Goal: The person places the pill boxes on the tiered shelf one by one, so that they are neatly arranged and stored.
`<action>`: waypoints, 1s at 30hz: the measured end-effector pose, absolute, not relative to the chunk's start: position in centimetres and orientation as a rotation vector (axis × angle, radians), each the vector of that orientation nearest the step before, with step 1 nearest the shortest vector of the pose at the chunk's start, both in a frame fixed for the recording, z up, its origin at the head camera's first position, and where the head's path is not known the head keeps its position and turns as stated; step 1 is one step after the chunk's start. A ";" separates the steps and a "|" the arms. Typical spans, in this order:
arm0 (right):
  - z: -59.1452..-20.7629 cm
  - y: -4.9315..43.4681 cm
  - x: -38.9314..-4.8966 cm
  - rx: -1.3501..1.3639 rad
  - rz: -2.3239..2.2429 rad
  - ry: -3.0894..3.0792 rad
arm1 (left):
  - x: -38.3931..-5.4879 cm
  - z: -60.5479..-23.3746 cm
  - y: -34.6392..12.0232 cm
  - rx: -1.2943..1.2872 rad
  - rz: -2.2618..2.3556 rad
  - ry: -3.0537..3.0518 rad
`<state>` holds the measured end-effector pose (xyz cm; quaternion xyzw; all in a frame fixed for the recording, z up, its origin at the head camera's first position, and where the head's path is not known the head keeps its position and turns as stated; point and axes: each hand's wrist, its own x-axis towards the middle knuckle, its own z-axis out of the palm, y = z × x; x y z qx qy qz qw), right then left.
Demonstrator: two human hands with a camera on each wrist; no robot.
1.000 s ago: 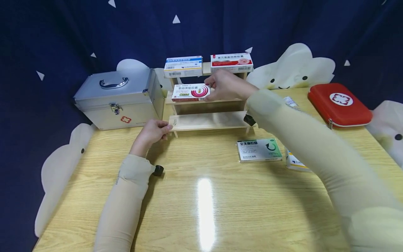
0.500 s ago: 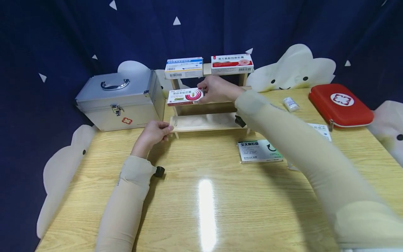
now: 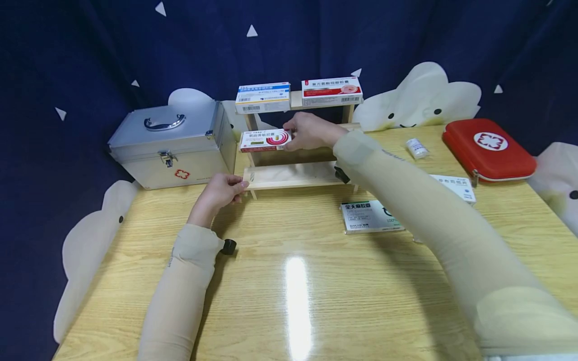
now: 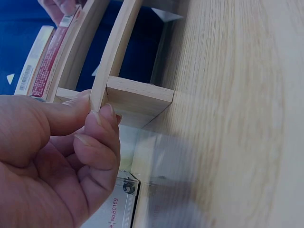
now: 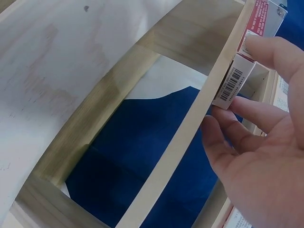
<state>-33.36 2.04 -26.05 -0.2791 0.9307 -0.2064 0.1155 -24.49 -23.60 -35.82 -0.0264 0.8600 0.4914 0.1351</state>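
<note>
A three-step wooden rack point(image 3: 293, 175) stands at the back of the table. My left hand point(image 3: 221, 193) pinches the left end of its lowest board between thumb and fingers, as the left wrist view shows close up. My right hand point(image 3: 312, 131) holds a red-and-white medicine box point(image 3: 259, 141) by its right end, at the left of the middle board. In the right wrist view the thumb lies on the red front and the fingers are by the barcode end point(image 5: 231, 84). On the top board sit a blue-and-white medicine box point(image 3: 263, 98) and a red-striped one point(image 3: 331, 91).
A silver first-aid case point(image 3: 173, 140) stands left of the rack. On the right are a green-and-silver medicine box point(image 3: 370, 218), a white box point(image 3: 458, 186), a small wrapped roll point(image 3: 417, 148) and a red zip case point(image 3: 489, 149). My right sleeve partly covers some boxes.
My right hand has moved left and slightly down with the red-and-white medicine box, to the left end of the middle board. The left hand keeps its place on the lowest board.
</note>
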 end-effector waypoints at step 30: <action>-20.3 8.4 -26.9 -0.852 -0.268 2.789 | -24.6 -35.8 -23.5 -0.089 1.400 2.491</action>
